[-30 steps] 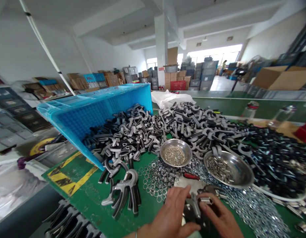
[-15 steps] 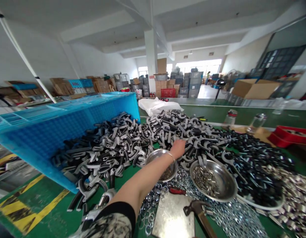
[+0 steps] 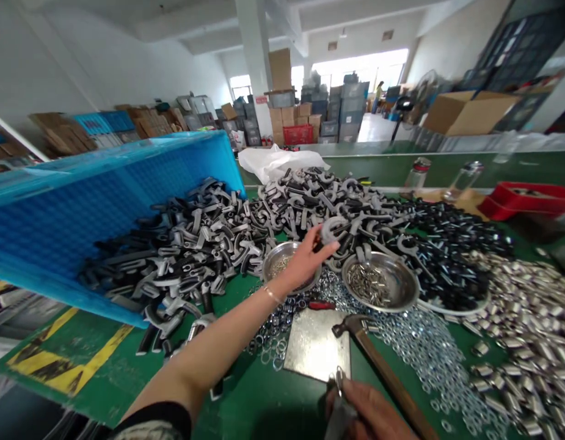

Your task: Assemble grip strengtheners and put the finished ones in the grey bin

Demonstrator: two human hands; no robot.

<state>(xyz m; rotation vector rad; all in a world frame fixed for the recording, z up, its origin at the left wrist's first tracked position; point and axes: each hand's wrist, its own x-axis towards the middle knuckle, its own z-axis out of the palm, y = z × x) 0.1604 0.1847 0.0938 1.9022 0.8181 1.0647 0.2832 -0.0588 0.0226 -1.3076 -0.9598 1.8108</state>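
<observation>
My left hand point(image 3: 305, 260) reaches forward over a small steel bowl point(image 3: 277, 260) and grips a grey hooked handle piece point(image 3: 338, 229) lifted off the big heap of grey and black handle pieces point(image 3: 227, 238). My right hand point(image 3: 369, 412) sits at the bottom edge, closed on a metal part with a wire ring point(image 3: 339, 391). A hammer point(image 3: 378, 360) lies beside a steel plate point(image 3: 316, 345) between the hands.
A tipped blue crate point(image 3: 80, 201) spills handle pieces at the left. A second steel bowl point(image 3: 378, 281) holds pins. Loose rings point(image 3: 424, 354), a pile of black parts point(image 3: 451, 256) and metal sleeves point(image 3: 524, 318) cover the right. A red tray point(image 3: 524, 198) and two bottles stand behind.
My left hand has pulled back from the heap with a grey handle piece in it. My right hand has come into view holding a metal part. The view shifted right and down.
</observation>
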